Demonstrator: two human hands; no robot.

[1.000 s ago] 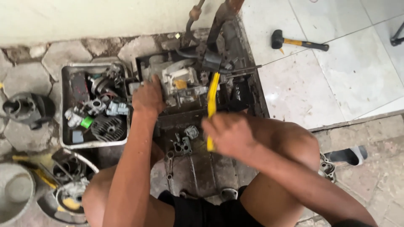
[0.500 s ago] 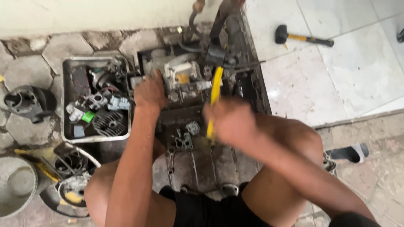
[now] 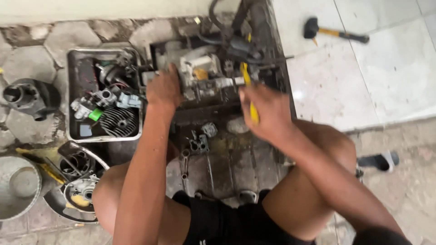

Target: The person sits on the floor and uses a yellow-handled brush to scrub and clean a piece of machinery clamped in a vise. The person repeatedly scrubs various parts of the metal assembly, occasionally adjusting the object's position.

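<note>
Far left: dark engine cylinder (image 3: 28, 97) on stone paving. Beside it, metal tray (image 3: 70, 90) full of small engine parts, incl. finned grey cylinder head (image 3: 117, 121). Left hand (image 3: 164, 90) pressed on the greasy engine block (image 3: 204, 75), fingers curled together over its left edge. Right hand (image 3: 267, 111) just right of block, fingers wrapped tight round a yellow-handled tool (image 3: 249, 93); tool tip against block's right side. Hand blurred. Far right: rubber mallet (image 3: 334, 31) lying on white tiles, well apart

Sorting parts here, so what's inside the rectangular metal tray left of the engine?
The rectangular metal tray holds a dark finned cylinder part, a small green piece and grey metal fittings. Whatever lies beneath them is hidden.
</note>
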